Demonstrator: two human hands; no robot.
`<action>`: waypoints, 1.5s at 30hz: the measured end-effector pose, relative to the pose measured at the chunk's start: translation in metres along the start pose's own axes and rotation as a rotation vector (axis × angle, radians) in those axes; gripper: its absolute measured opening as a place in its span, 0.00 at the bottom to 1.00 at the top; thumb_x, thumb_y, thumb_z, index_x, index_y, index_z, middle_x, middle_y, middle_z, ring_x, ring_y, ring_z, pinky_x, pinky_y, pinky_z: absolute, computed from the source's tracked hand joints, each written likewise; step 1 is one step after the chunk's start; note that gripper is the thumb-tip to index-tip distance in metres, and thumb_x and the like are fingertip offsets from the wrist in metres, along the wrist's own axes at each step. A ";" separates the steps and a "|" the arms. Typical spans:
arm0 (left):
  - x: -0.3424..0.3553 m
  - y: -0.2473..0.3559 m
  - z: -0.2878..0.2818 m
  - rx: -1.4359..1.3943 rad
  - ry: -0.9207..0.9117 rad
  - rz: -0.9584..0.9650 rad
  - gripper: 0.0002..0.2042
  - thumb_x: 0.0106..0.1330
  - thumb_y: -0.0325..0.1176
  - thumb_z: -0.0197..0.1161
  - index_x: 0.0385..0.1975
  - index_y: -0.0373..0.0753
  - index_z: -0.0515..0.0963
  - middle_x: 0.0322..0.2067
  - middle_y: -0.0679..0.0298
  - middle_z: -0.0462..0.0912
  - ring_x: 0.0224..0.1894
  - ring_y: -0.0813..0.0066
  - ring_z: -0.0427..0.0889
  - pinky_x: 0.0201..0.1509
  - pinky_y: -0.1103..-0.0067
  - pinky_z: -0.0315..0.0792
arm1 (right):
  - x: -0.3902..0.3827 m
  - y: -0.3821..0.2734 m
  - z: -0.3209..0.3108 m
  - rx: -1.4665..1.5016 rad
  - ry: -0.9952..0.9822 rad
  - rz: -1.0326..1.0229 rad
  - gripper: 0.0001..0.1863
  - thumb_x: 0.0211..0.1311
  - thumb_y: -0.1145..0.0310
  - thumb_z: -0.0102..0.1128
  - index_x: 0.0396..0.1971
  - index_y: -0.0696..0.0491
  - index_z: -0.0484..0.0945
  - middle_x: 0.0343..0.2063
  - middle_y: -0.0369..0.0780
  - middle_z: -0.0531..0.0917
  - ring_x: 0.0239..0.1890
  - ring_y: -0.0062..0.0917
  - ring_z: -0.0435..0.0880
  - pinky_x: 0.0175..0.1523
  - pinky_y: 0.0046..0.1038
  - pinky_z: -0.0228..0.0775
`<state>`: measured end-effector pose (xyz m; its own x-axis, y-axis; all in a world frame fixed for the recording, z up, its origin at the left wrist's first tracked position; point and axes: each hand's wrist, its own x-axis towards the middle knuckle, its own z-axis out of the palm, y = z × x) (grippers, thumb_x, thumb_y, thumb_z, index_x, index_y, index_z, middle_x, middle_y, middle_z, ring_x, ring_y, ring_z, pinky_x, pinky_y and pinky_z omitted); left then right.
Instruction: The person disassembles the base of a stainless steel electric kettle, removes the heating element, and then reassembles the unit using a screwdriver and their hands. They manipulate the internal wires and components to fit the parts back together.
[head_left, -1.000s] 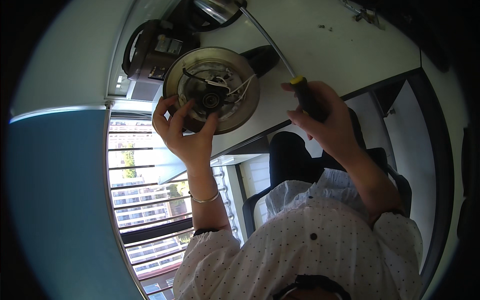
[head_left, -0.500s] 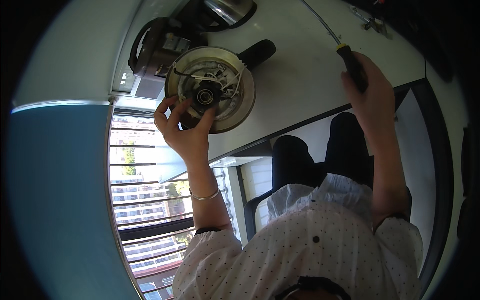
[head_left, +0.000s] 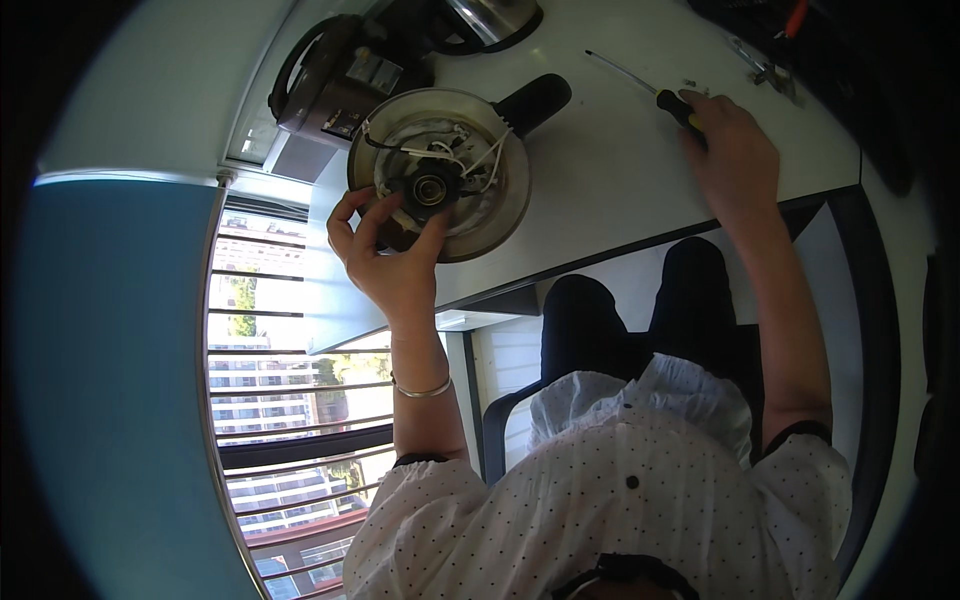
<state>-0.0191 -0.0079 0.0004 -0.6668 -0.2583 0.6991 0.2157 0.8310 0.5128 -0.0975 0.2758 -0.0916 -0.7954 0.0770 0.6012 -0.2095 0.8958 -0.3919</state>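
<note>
A metal electric kettle (head_left: 515,190) with a black handle (head_left: 535,103) stands upside down on the white table, its underside uncovered. White and black wires (head_left: 490,165) run across the opening. At the middle sits a round black connector (head_left: 430,188) with a ringed socket. My left hand (head_left: 392,270) pinches this connector between thumb and fingers, at the kettle's near-left side. Over to the right, my right hand (head_left: 735,150) is closed around the black and yellow handle of a screwdriver (head_left: 672,102). Its shaft points far left, low over the tabletop, apart from the kettle.
Behind the kettle stand a dark appliance (head_left: 350,80) with a carrying handle and a shiny steel kettle (head_left: 495,20). Small metal parts (head_left: 690,84) and a metal fitting (head_left: 770,75) lie far right, near a dark bag-like item (head_left: 740,15). A barred window (head_left: 300,330) is at left.
My right hand has brought the screwdriver down toward the tabletop, and its shaft now points more to the left. My left hand keeps its pinch on the connector. The whole view has shifted slightly.
</note>
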 end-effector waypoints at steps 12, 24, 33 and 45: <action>-0.005 -0.008 -0.002 -0.014 0.056 0.028 0.17 0.33 0.30 0.74 0.28 0.40 0.82 0.45 0.65 0.71 0.50 0.66 0.69 0.43 0.75 0.71 | 0.012 0.002 0.013 -0.031 -0.028 -0.142 0.15 0.51 0.70 0.63 0.40 0.54 0.78 0.36 0.39 0.79 0.42 0.32 0.77 0.48 0.32 0.71; -0.003 -0.012 0.003 0.010 0.120 0.106 0.17 0.32 0.32 0.73 0.27 0.37 0.82 0.44 0.63 0.71 0.51 0.62 0.67 0.53 0.69 0.64 | 0.004 0.000 0.010 -0.036 0.137 -0.223 0.17 0.49 0.71 0.64 0.42 0.55 0.78 0.45 0.43 0.78 0.51 0.38 0.73 0.54 0.37 0.64; -0.001 -0.007 0.001 0.017 0.117 0.093 0.16 0.34 0.33 0.73 0.27 0.36 0.82 0.44 0.62 0.71 0.52 0.60 0.64 0.55 0.69 0.63 | -0.007 -0.043 -0.005 0.316 0.308 -0.402 0.13 0.49 0.72 0.65 0.38 0.51 0.81 0.44 0.40 0.78 0.49 0.35 0.74 0.52 0.34 0.64; -0.004 -0.006 -0.002 0.025 0.120 0.073 0.17 0.35 0.32 0.73 0.29 0.37 0.82 0.45 0.61 0.70 0.53 0.59 0.63 0.55 0.68 0.63 | 0.024 -0.131 -0.010 0.685 0.247 -0.507 0.21 0.39 0.70 0.73 0.39 0.50 0.81 0.53 0.43 0.74 0.53 0.38 0.72 0.54 0.36 0.63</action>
<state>-0.0164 -0.0130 -0.0052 -0.5594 -0.2525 0.7895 0.2421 0.8612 0.4470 -0.0836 0.1646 -0.0188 -0.3856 -0.0945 0.9178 -0.8608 0.3950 -0.3210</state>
